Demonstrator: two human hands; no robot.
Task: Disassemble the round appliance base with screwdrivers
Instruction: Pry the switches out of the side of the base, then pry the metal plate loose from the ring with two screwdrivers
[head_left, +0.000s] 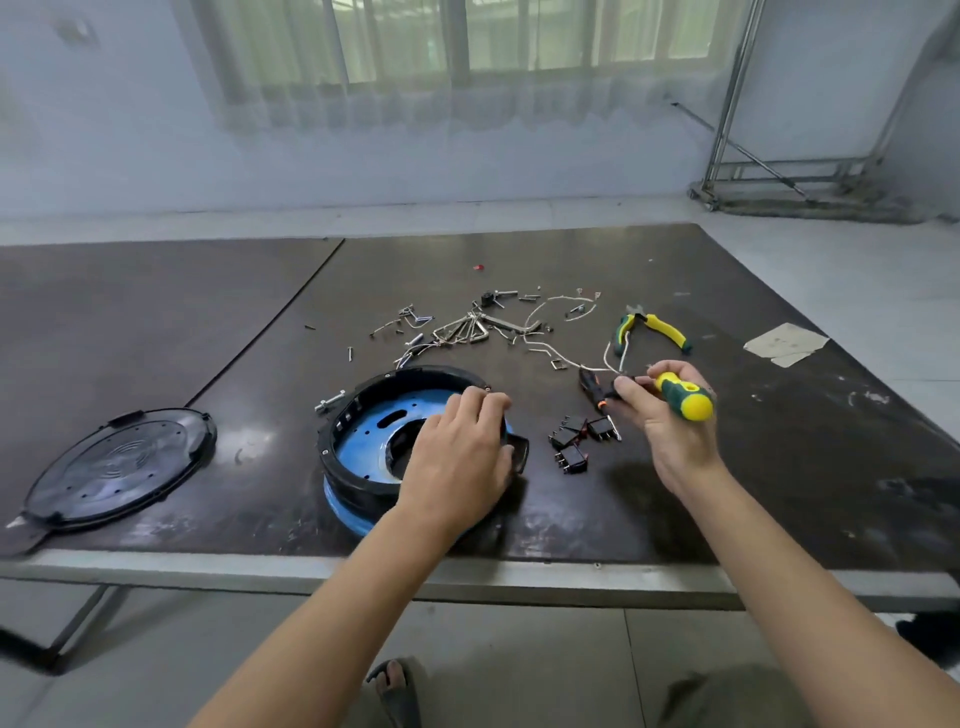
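Round appliance base (358, 491) is placed near the front edge of the dark table (727, 493), slightly left of the middle, open side up. Within its black wall a blue plate with a slot, small holes and a large central opening is seen. The left hand (457, 457) is laid over the base's right side, its fingers held together and curled over the far rim. A green and yellow screwdriver (683, 397) is gripped in the right hand (670, 421), the fingers wrapped round the handle and the thumb stretched toward the shaft; whether the tip touches the small black part beside it cannot be told. Three black switches (574, 441) are grouped between the base and the right hand. A round black cover (119, 467) is set apart at the table's left edge. Loose screws and wires (467, 327) are scattered behind the base, with yellow-handled pliers (652, 330) to their right. A bolt (330, 401) lies just beside the base's left rim.
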